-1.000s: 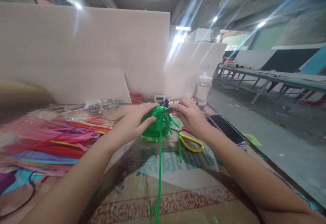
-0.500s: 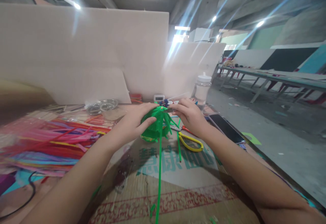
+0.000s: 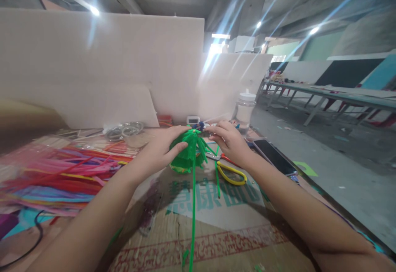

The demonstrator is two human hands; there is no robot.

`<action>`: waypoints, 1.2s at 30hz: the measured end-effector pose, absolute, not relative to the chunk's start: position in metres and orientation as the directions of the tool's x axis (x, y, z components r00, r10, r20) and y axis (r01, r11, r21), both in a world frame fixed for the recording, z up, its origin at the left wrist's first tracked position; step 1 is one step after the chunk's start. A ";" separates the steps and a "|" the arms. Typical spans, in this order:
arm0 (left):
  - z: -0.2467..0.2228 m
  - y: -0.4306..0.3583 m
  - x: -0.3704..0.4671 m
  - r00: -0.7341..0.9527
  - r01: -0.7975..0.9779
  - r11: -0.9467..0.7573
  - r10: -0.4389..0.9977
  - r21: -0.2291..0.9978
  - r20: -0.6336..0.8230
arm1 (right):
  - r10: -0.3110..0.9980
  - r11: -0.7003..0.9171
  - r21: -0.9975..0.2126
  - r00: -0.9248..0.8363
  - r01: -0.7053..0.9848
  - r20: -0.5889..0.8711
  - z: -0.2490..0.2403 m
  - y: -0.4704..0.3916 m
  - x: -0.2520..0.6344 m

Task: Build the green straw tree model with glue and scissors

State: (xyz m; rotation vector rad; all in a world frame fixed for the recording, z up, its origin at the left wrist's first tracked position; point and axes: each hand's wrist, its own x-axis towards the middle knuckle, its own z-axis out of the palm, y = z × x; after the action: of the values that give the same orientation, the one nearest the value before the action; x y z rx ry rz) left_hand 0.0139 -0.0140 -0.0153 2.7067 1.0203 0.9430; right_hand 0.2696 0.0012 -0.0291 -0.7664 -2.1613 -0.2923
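Note:
A domed piece built of green pipe cleaners (image 3: 182,156) stands on the board in front of me. My left hand (image 3: 168,144) wraps round its left side, fingers over the top and thumb on the front. In my right hand (image 3: 227,138), a slim dark pointed tool (image 3: 204,134) is pinched, its tip at the top of the piece; its exact kind is too small to make out. A long green pipe cleaner (image 3: 194,206) runs from the piece toward me. Scissors with a yellow handle (image 3: 232,173) lie just below my right hand.
Many coloured pipe cleaners (image 3: 71,173) are heaped at the left. A phone (image 3: 275,156) lies on the right near the table edge, and a clear bottle (image 3: 244,111) stands behind it. White panels (image 3: 102,66) rise at the back, with a small white device (image 3: 193,120) before them.
My hands and the green piece have shifted very slightly left, as the view also moves a little. Both grips look the same.

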 end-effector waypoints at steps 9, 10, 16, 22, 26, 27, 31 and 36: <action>-0.014 -0.016 0.015 0.590 0.556 -0.781 0.612 0.285 0.527 | 0.420 0.793 -0.043 -0.494 0.608 0.761 -0.032 0.001 0.269; -0.014 -0.016 0.015 0.593 0.552 -0.784 0.609 0.284 0.527 | 0.414 0.797 -0.043 -0.494 0.602 0.765 -0.033 0.002 0.269; -0.018 -0.012 0.013 0.579 0.559 -0.781 0.607 0.278 0.544 | 0.437 0.798 -0.123 -0.427 0.590 0.791 -0.033 0.003 0.267; -0.029 0.011 -0.002 0.386 0.620 -0.658 0.730 0.428 0.564 | 0.662 0.645 -0.292 -0.326 0.706 0.675 -0.032 0.023 0.291; -0.031 0.019 -0.010 0.314 0.597 -0.598 0.788 0.535 0.529 | 0.811 0.522 -0.322 -0.341 0.790 0.476 -0.050 0.047 0.313; -0.031 0.019 -0.011 0.316 0.588 -0.597 0.790 0.546 0.525 | 0.822 0.513 -0.313 -0.352 0.799 0.448 -0.057 0.051 0.316; -0.028 0.018 -0.010 0.323 0.573 -0.613 0.779 0.544 0.537 | 0.819 0.521 -0.292 -0.373 0.802 0.437 -0.084 0.060 0.312; -0.026 0.020 -0.014 0.248 0.664 -0.601 0.738 0.445 0.627 | 0.747 0.554 -0.215 -0.367 0.804 0.553 -0.087 0.058 0.306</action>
State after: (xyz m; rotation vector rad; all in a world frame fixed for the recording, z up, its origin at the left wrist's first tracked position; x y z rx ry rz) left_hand -0.0141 0.0205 -0.0265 2.4105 1.3582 1.2910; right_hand 0.3061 0.0582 -0.0868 -1.2417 -2.1816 -0.1213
